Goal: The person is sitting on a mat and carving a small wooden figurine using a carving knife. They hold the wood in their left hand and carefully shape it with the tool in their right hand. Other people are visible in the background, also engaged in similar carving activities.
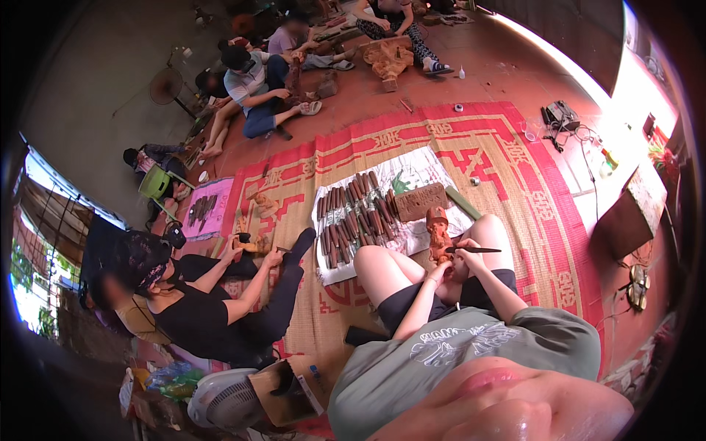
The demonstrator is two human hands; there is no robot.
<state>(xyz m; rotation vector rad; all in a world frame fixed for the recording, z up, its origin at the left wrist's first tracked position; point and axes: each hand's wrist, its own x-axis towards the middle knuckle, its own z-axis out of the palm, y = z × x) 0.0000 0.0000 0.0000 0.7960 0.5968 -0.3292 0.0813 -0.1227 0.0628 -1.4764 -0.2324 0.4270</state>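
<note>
A reddish-brown carved wooden figure [439,234] stands tilted between my bent knees. My left hand [440,272] is closed round its lower end. Against its side, my right hand [468,257] grips a carving tool whose dark handle [485,250] points right; its tip is hidden at the wood. In front of me a white cloth [430,163] carries rows of carving tools [357,220] with brown wooden handles. On the cloth's right side lie a rough brown block [421,202] and a long green bar [462,203], close to the figure's top.
A co-worker [220,301] sits at my left, working on a small carving [254,244]. Behind are a cardboard box [312,378] and a fan [224,400]. A woven red-and-tan mat [544,220] lies under us. Cables [588,143] and a wooden box [643,198] are at right.
</note>
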